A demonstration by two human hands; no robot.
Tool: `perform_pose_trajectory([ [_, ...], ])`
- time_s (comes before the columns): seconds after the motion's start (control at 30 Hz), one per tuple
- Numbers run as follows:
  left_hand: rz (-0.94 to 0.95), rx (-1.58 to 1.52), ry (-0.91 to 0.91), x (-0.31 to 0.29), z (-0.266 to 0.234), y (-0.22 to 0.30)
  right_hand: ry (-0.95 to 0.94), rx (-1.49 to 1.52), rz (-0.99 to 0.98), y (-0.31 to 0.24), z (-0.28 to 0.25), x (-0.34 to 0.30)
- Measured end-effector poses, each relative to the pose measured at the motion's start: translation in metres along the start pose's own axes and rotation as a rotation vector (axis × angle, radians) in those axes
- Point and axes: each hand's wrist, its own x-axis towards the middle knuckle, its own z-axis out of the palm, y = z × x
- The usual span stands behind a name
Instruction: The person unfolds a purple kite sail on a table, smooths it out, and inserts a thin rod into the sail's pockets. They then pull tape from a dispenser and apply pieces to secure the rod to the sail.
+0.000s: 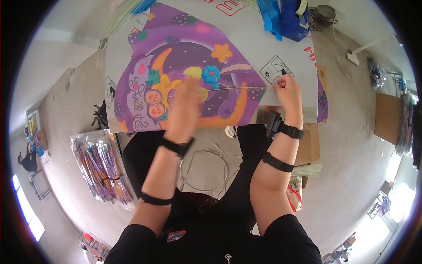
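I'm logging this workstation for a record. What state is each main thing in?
Left hand: extended, blurred, over the sheet.
Right hand: fingers pinched together; any grip unclear.
Purple printed sheet: spread out.
Thin pale strip: lying across the sheet.
Clear plastic packages: filled.
Cable: coiled on the floor.

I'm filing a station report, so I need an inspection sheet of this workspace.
Surface: pale, flat tabletop with red and black printing, partly covered.
Job's things: purple, pointed sheet with moon and star print; thin, pale strand across it.
Clutter: blue plastic object, far right; clear plastic bag of multicoloured slender bundles, left of the tabletop.
Hands: bare left hand, blurred, over the sheet, contact unclear; bare right hand by the sheet's right corner, fingertips together, grip unclear.
Cables: pale, round cable-like loop on the grey floor.
Surroundings: brown cardboard box, right.
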Motion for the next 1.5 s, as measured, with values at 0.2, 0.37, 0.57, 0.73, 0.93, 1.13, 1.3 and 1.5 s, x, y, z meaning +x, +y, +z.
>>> perform_pose_trajectory([
  [0.2,0.425,0.372,-0.158,0.004,0.129,0.064,-0.036,-0.006,-0.021,0.003,-0.001,0.003],
  [0.37,0.378,0.37,-0.119,0.0,0.119,0.039,-0.054,-0.038,-0.015,0.013,-0.004,0.006],
  [0.57,0.277,0.612,-0.117,-0.017,0.004,-0.034,-0.055,-0.009,-0.027,0.011,-0.001,0.007],
  [0.73,-0.063,0.811,-0.019,-0.03,-0.069,-0.105,-0.04,-0.011,-0.02,0.015,-0.001,0.007],
  [0.93,-0.485,0.782,0.449,-0.051,-0.141,-0.188,-0.05,-0.024,-0.03,0.015,0.004,0.013],
  [1.13,-0.564,-0.19,1.077,-0.097,-0.087,-0.152,-0.037,-0.028,-0.018,0.026,0.0,0.015],
  [1.3,-0.655,-0.915,0.824,-0.105,-0.077,-0.135,0.0,0.01,-0.074,0.028,-0.001,0.015],
  [1.5,-0.818,-0.782,0.384,-0.123,-0.127,-0.104,-0.075,0.116,-0.104,0.025,0.0,0.016],
])
